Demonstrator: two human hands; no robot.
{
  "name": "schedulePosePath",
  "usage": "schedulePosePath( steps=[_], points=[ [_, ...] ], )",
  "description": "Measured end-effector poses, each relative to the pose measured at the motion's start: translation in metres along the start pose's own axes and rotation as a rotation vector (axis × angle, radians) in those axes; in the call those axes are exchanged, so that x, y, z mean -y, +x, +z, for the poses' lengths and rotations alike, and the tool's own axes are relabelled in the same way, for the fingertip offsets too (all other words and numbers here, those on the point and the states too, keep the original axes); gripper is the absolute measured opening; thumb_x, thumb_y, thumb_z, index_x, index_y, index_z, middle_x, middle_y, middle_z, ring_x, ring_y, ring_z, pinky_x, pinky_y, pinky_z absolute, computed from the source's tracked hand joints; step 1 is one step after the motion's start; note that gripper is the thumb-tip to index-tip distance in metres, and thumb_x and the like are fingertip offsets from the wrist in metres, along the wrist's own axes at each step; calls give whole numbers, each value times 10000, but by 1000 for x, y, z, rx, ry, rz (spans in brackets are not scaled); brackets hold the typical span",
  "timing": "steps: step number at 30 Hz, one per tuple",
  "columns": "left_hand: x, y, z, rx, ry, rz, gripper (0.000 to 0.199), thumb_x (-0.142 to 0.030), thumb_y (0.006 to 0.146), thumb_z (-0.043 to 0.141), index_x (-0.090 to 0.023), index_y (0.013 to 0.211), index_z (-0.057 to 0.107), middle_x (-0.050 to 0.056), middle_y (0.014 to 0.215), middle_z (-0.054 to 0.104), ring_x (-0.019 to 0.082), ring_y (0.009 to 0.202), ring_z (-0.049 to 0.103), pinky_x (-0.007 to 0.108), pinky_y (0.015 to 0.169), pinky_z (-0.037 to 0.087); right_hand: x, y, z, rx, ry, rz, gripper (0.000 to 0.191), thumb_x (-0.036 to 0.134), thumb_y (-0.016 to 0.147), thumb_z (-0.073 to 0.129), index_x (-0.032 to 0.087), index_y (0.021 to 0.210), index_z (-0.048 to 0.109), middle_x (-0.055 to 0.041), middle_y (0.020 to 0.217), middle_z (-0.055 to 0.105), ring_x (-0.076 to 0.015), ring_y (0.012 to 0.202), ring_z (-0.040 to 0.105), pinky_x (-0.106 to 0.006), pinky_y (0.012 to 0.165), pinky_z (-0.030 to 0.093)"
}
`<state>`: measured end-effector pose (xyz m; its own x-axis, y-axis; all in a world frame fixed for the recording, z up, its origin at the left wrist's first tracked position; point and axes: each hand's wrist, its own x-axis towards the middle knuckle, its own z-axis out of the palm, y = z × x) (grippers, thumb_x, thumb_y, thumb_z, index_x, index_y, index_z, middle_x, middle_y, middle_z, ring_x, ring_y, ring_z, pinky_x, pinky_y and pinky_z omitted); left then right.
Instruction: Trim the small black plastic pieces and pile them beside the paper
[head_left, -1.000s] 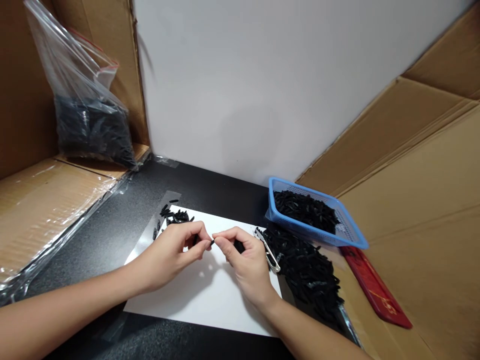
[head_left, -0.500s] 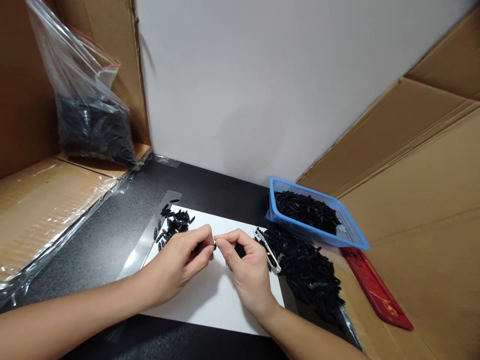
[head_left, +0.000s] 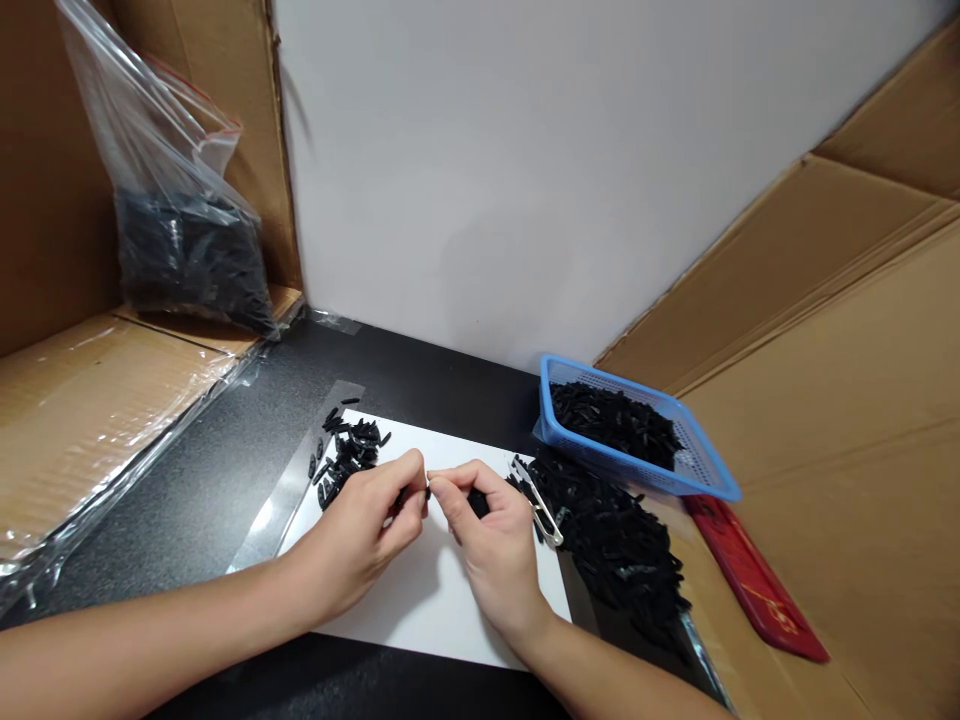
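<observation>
Above a white sheet point(head_left: 442, 625), my two hands meet fingertip to fingertip. My left hand point(head_left: 373, 525) is closed, thumb against fingers, around small black pieces that barely show. A tiny bit of a black piece point(head_left: 428, 493) appears between the fingertips. My right hand point(head_left: 495, 545) pinches toward that same spot, and more black pieces point(head_left: 478, 502) sit in its curled fingers. Beyond my left hand lies a small heap of slim black pieces point(head_left: 352, 452). Silver tweezers or snips point(head_left: 538, 503) rest at the sheet's right edge, beside a larger black heap point(head_left: 615, 550).
A blue plastic basket point(head_left: 637, 455) full of black pieces stands behind the larger heap. To its right lies a red flat object point(head_left: 757, 580). A clear zip bag point(head_left: 187, 250) of black pieces stands at the left on cardboard. Cardboard walls point(head_left: 847, 350) flank the black table point(head_left: 202, 480).
Both hands stay nearly in place. My left fingers have curled slightly, and the black piece between the fingertips shows less. The things around them have not visibly moved.
</observation>
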<state>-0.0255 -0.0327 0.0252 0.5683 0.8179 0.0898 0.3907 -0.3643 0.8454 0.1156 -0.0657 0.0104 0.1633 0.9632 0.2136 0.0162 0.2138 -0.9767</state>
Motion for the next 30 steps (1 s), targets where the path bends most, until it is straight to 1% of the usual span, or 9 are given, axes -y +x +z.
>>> schedulePosePath(
  steps=[7,11,14,17,19,21,23,26,30],
  points=[
    [2,-1,1,-11,-53,-27,169,-228,877,386,-218,708,384,-73,636,413,99,559,328,236,526,268,-1,-3,2,-8,-8,8,155,271,825,634,184,698,653,38,573,547,-110,519,439,-246,548,388],
    [6,3,-6,-11,-154,-73,173,-279,894,419,-215,734,429,-57,677,484,110,605,391,249,566,301,5,9,-7,28,-119,33,182,323,831,610,182,739,676,19,603,586,-123,530,466,-253,535,378],
    [12,8,-12,-14,-298,-129,135,-235,891,422,-210,767,466,-40,737,545,119,663,434,261,628,333,14,28,-29,205,-403,30,193,301,831,583,181,758,715,-9,649,636,-148,580,528,-260,558,383],
    [18,11,-16,3,-494,-232,163,-98,845,396,-211,900,500,-12,871,610,119,699,460,276,679,357,20,45,-61,358,-870,87,188,202,814,568,203,743,742,-22,627,670,-175,574,586,-265,546,366],
    [20,10,-16,24,-603,-256,272,-51,826,382,-210,1011,503,19,951,625,126,742,495,292,717,375,22,52,-78,368,-1119,136,219,152,791,571,215,662,737,-41,620,693,-201,590,627,-272,548,371],
    [22,8,-16,44,-670,-259,306,-83,857,398,-213,1119,489,43,1000,620,135,762,522,313,748,389,22,55,-87,345,-1206,132,261,157,809,549,229,646,739,-54,624,709,-225,616,653,-282,560,389],
    [22,7,-15,54,-712,-255,342,-150,888,438,-234,1219,447,56,1057,603,141,764,549,334,767,399,23,55,-85,293,-1130,72,266,208,848,522,234,735,762,-64,723,747,-243,703,680,-297,617,428],
    [21,6,-14,65,-764,-233,446,-197,900,476,-288,1322,364,72,1169,558,147,773,589,346,754,411,21,50,-66,238,-808,6,247,307,861,543,217,903,768,-68,907,768,-248,815,685,-309,699,462],
    [20,6,-14,113,-828,-191,553,-218,914,485,-374,1399,268,90,1329,465,141,771,612,336,705,424,11,37,-32,297,-375,106,237,337,841,590,195,903,769,-54,886,766,-232,816,665,-311,723,461]
  ],
)
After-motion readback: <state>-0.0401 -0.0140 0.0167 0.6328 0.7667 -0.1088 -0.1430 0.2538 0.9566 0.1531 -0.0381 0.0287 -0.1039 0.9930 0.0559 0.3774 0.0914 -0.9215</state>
